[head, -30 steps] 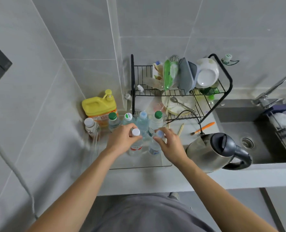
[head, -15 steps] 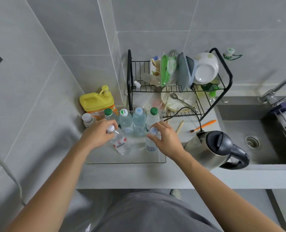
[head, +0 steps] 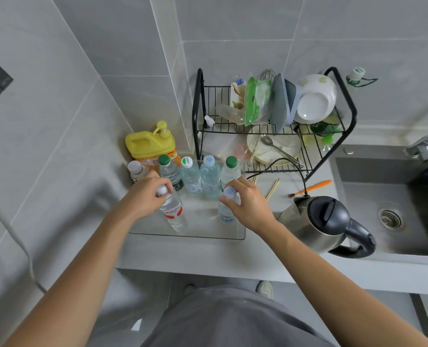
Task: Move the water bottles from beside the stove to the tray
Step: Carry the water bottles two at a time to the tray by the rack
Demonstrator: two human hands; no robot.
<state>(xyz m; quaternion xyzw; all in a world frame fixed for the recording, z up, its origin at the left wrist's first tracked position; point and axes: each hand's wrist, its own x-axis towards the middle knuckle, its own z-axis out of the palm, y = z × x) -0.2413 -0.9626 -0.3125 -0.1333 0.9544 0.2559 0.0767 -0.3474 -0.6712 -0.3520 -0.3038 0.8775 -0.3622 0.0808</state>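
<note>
Fingers of both hands close around bottle necks: left hand (head: 148, 196) red-labelled bottle (head: 174, 212), right hand (head: 248, 206) blue-capped bottle (head: 225, 211).

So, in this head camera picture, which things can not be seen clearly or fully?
- Cap of the red-labelled clear plastic bottle: partly covered by the left hand.
- Neck of the blue-capped clear bottle: hidden by the right hand.
- Far edge of the clear plastic tray: behind the row of bottles.
- Small white-capped bottle: its label is behind the left hand.
- Metal faucet: cut off by the right edge.
- Label print: too small to read.
</note>
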